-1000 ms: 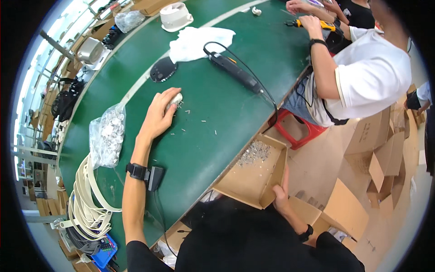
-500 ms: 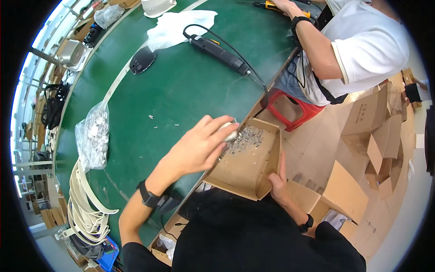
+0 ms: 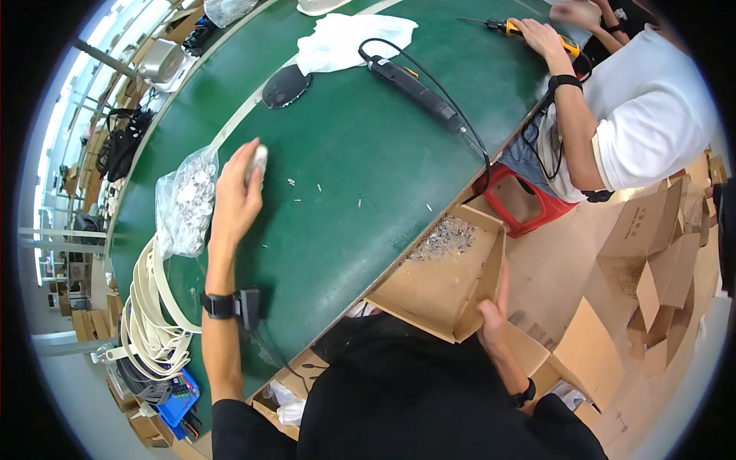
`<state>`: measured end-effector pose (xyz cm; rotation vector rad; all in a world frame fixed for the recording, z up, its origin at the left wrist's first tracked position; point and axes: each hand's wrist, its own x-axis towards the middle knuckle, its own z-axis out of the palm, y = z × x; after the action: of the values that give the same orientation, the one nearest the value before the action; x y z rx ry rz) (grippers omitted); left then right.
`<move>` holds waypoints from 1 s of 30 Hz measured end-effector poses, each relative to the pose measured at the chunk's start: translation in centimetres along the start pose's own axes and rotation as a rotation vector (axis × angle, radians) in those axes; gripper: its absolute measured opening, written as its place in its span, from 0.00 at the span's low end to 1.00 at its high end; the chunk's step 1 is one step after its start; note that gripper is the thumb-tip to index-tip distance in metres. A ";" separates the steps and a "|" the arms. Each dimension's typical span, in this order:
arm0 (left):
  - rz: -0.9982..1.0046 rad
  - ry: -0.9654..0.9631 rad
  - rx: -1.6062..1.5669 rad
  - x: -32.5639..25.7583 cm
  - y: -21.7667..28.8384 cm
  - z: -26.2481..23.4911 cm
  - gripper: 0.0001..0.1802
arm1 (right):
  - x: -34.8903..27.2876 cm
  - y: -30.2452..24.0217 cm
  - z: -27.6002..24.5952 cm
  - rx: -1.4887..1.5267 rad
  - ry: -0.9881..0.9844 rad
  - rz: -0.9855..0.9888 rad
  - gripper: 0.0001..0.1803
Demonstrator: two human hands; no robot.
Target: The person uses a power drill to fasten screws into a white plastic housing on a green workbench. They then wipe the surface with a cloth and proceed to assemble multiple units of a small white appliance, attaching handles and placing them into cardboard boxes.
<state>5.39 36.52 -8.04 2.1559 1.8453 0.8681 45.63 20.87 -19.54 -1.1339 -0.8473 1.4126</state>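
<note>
My left hand [image 3: 236, 195] is over the left part of the green table, its fingers closed round a small whitish wad [image 3: 259, 162] whose kind I cannot make out. Just left of it lies a clear plastic bag [image 3: 188, 199] full of round silvery pieces. My right hand [image 3: 493, 318] grips the outer side of a shallow cardboard tray [image 3: 429, 295] held at the table's edge. Many small metal pieces [image 3: 448, 236] lie heaped in the tray's far end. A few more tiny pieces [image 3: 291, 182] are scattered on the table.
A black electric screwdriver [image 3: 418, 96] with a cord, a white cloth [image 3: 353, 40] and a dark oval piece [image 3: 286, 87] lie on the table [image 3: 345, 138]. Cream curved strips [image 3: 149, 322] pile at left. At right, a co-worker [image 3: 644, 115] holds a yellow-black screwdriver, near cardboard boxes [image 3: 586, 349].
My left hand has moved left, from the tray across the table to beside the plastic bag, still holding the whitish wad. My right hand stays on the tray. The view has shifted.
</note>
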 end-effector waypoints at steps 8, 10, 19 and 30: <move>0.356 -0.288 -0.107 -1.7 9.2 5.5 0.26 | 1.8 0.3 -0.6 -0.007 -0.005 -0.009 0.52; 0.455 -0.376 -0.164 -2.3 11.9 6.9 0.28 | 2.3 -0.2 -0.4 -0.054 -0.044 -0.031 0.52; 0.582 -0.258 -0.251 -0.4 14.7 8.7 0.28 | 4.1 -0.4 -2.4 -0.098 -0.049 -0.075 0.51; 0.629 -0.367 -0.289 -4.4 18.4 10.4 0.27 | 4.9 -0.5 -1.6 -0.140 0.001 -0.079 0.50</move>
<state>26.23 30.80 -8.97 2.5074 0.8200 0.7081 47.46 25.66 -20.42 -1.1932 -0.9918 1.3042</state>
